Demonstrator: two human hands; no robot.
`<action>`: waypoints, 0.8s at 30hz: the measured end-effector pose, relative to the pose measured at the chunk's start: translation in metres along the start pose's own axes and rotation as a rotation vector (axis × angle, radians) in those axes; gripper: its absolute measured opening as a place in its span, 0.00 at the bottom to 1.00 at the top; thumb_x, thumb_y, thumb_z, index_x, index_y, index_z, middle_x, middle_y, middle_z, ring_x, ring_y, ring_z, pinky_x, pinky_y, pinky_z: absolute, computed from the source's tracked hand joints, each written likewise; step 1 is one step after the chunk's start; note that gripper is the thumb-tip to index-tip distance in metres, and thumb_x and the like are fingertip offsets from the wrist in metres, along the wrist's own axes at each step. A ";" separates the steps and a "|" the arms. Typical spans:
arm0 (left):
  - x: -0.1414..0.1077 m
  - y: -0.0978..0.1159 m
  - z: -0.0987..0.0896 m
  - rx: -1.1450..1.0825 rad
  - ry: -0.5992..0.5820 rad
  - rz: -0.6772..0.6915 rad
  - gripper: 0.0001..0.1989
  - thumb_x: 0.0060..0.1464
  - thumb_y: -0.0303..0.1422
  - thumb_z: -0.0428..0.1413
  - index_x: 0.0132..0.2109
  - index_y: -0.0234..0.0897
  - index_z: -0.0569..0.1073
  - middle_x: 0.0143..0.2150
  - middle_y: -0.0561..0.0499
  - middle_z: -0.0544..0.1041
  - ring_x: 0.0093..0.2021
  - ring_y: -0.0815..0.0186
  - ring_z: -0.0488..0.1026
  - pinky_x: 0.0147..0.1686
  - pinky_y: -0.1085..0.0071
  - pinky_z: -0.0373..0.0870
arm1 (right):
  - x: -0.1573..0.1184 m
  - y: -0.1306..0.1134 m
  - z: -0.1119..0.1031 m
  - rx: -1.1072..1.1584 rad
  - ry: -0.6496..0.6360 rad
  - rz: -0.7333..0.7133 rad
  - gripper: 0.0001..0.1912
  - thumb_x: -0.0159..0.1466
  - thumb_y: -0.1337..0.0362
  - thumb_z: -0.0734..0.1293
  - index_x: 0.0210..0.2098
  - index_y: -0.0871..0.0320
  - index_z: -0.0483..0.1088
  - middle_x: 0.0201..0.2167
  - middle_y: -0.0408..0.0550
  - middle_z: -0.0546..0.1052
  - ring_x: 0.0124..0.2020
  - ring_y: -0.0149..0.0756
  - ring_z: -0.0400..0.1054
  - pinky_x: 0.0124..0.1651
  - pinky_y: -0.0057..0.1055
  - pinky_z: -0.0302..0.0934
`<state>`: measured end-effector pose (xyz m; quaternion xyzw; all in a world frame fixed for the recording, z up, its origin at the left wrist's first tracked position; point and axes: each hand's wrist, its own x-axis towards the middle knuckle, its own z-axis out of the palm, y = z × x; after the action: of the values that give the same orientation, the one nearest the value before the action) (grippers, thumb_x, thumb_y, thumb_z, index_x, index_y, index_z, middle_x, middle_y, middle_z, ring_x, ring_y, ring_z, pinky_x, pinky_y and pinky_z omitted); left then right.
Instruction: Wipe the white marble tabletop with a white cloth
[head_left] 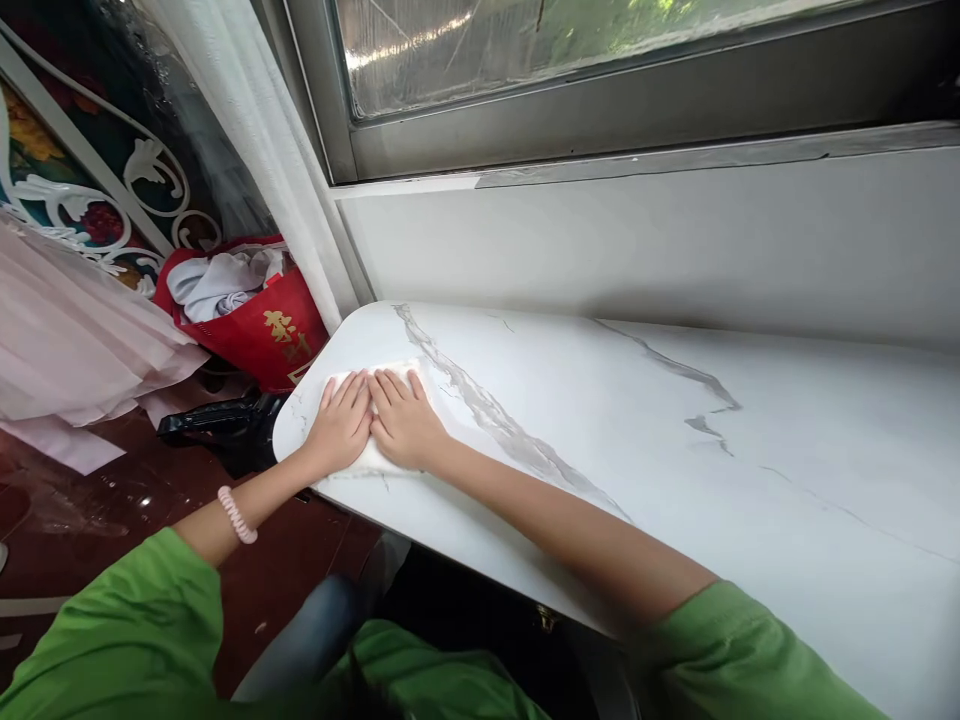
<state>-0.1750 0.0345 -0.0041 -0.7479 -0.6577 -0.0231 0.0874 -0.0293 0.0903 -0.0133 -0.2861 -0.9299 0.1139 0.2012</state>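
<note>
A white cloth [379,460] lies flat near the rounded left end of the white marbled tabletop [645,420]. My left hand [341,425] rests palm down on the cloth's left part, fingers stretched out. Beside it, my right hand [405,420] is also spread flat on the cloth, and the two hands touch at the thumbs. Neither hand's fingers are wrapped round anything. Part of the cloth is hidden under them.
A red bag [262,330] with pale cloth inside stands beyond the table's left end, near a black bag [225,425]. A white curtain [255,130] hangs behind. The wall and window [525,60] border the table's far side.
</note>
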 end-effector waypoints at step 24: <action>0.208 0.032 0.032 -0.153 -0.027 0.129 0.25 0.63 0.29 0.37 0.66 0.31 0.56 0.69 0.43 0.54 0.69 0.60 0.49 0.67 0.54 0.40 | 0.055 0.163 -0.029 -0.116 0.089 0.333 0.30 0.66 0.65 0.49 0.65 0.69 0.52 0.66 0.57 0.57 0.67 0.42 0.47 0.67 0.47 0.35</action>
<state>-0.1178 0.2396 -0.0075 -0.7935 -0.6055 -0.0573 0.0226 0.0213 0.2565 -0.0240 -0.4522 -0.8647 0.0790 0.2038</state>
